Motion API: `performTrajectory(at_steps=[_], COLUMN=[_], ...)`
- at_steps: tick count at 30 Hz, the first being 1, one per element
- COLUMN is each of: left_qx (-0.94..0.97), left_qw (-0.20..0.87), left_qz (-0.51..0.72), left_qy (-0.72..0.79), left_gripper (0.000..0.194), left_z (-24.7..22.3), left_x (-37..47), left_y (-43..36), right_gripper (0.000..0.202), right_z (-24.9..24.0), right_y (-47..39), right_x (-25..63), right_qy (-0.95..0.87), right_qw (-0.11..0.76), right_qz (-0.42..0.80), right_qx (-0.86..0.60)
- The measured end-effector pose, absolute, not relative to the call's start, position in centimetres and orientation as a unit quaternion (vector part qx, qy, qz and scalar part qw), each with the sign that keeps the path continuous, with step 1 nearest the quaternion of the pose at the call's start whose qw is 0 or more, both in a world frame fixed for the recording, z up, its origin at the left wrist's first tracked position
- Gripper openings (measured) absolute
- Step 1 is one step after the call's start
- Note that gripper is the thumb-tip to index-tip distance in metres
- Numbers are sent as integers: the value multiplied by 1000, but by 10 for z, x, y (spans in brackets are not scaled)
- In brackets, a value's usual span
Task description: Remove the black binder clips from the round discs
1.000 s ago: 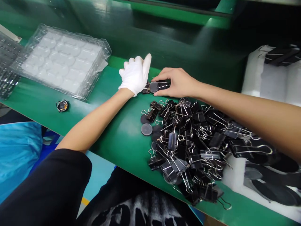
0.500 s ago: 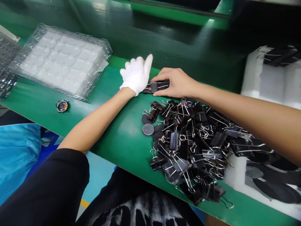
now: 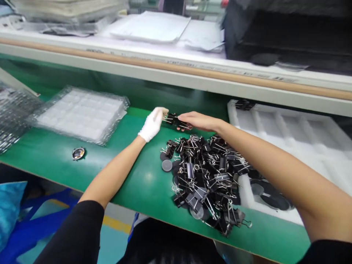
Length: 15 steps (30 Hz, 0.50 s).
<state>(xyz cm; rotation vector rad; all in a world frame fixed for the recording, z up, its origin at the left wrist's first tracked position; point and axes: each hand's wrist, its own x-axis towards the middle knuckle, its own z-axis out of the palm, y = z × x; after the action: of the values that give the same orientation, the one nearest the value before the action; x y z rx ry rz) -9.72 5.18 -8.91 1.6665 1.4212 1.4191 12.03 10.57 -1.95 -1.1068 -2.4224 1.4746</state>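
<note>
Since the earlier frame our view has lifted, bringing the upper shelf (image 3: 176, 69) into sight, and both hands have raised the clipped part off the bench (image 3: 55, 161). Our gloved left hand (image 3: 152, 124) pinches one end of the binder-clip assembly (image 3: 176, 121); our bare right hand (image 3: 199, 121) closes its grip on the other. Heap of black binder clips (image 3: 206, 179) at 6 o'clock below them; clear blister tray (image 3: 82, 113) at 9 o'clock; white foam tray (image 3: 288, 128) at 3 o'clock.
</note>
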Motion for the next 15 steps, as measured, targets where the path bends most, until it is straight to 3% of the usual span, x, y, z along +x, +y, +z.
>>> performTrajectory(at_steps=[4,9,15], left_qx=[660,679,687], left_qw=[294,322,302], left_qz=[439,438,405], left_qy=[534,492,522], left_gripper=[36,43,44], left_z=[-91,-93,-92], left_x=[-82,-76,-82], left_y=[46,46,51], right_gripper=[49,35,43], right_z=[-9,6,6], right_y=[94,96,142], right_x=[141,183,282], right_qy=[-765,-862,-765], right_qw=[58,62,156], right_qz=[502,335,138], right_qx=[-399,-375,-609])
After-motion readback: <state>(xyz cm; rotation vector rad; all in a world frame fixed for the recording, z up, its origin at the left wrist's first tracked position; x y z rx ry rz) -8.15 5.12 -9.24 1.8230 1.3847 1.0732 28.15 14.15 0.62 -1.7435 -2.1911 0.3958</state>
